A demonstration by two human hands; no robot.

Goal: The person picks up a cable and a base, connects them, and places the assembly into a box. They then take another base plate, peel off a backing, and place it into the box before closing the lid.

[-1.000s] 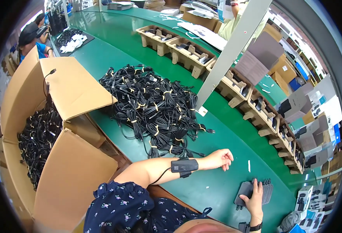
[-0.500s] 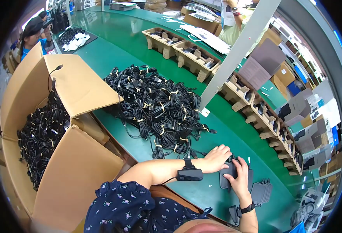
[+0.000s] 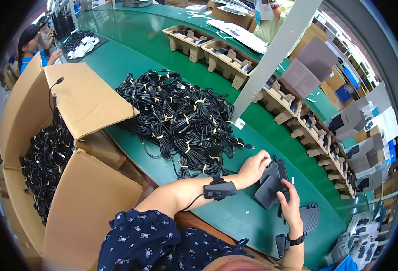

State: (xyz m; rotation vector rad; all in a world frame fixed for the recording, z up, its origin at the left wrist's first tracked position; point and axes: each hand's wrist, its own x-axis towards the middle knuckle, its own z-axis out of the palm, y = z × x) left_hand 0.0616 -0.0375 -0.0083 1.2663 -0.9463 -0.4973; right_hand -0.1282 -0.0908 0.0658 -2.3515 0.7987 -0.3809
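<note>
Two flat black rounded cases lie at my hands on the green table: a front case (image 3: 268, 192) and another case (image 3: 280, 170) partly behind it. At the upper left of these, my left hand (image 3: 254, 169) is closed, its fingertips curled together by the rear case's edge; what they pinch, if anything, is too small to make out. My right hand (image 3: 291, 204) has thumb and forefinger apart at the right edge of the front case, the thumb seeming to touch it. Beside the right wrist lies a row of thin dark grey flat pieces (image 3: 310, 217).
A big heap of tied black cables (image 3: 181, 117) sits beyond my left arm. The open carton (image 3: 101, 198) at left holds more cables. Cardboard trays (image 3: 228, 63) with dark items line the far side, behind a grey metal post (image 3: 271, 67). Other people stand farther off.
My left hand has drawn up off the cases and its fingers have curled. My right hand has slid from over the front case to its right edge, uncovering both cases.
</note>
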